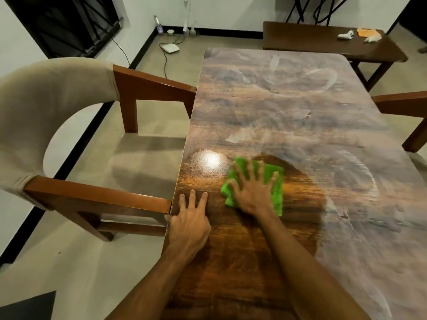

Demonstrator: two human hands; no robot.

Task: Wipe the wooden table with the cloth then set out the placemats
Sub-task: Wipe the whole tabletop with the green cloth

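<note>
The right hand [250, 188] lies flat with its fingers spread wide and straight, pressing palm-down on the green cloth [276, 195]; it grips nothing, and the cloth is pinned under the palm against the bench [277, 107]. The folded cloth shows past the fingertips on the far side and past the palm on the right. It sits near the bench's left edge, well toward the near end. The left hand [189, 218] rests just beside it to the left, also flat and relaxed, fingers straight on the bare wood, its thumb at the bench edge next to the arm of the chair [143, 88]; it looks like a brace, not a working hand. The wood around and behind both hands is dark and glossy, which reads as wiped. A pale, streaked haze covers the surface ahead of the right hand and off to its right, out to the far corners. So the coming strokes likely run forward and rightward, and the right hand, with the cloth under it, is the nearer one. No placemats can be made out; an orange item [367, 32] on the far bench [323, 42] is too small to identify.
</note>
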